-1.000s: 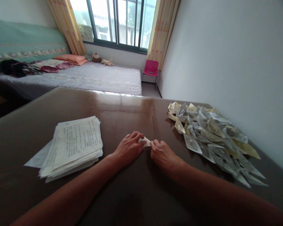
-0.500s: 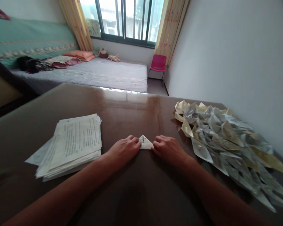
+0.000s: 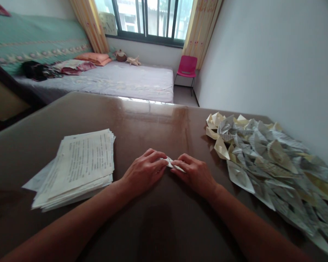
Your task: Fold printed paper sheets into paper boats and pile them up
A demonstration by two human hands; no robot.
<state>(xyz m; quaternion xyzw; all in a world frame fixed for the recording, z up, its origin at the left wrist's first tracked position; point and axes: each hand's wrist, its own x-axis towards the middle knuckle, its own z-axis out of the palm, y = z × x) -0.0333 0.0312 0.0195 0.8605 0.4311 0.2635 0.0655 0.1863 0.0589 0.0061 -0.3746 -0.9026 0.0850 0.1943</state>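
A small folded piece of paper (image 3: 169, 162) is between my two hands, just over the brown table (image 3: 150, 127). My left hand (image 3: 146, 167) pinches its left end, fingers closed. On the other end, my right hand (image 3: 194, 171) grips with thumb and fingers pressed together. Much of the paper is hidden by my fingers, so its full shape cannot be made out. A stack of printed sheets (image 3: 82, 160) lies left of my left hand. To the right of my right hand spreads a heap of folded paper boats (image 3: 259, 149), white and yellowish.
Beyond the table's far edge is a bed (image 3: 142, 80) with orange pillows (image 3: 94, 58) and soft toys. A pink chair (image 3: 187, 67) stands by the wall. At the left edge is a dark-framed chair (image 3: 8, 98).
The folded paper lay flat as a triangle between my hands; now it is tilted and more covered by my fingers. My hands have shifted their grip on it. The view has moved slightly.
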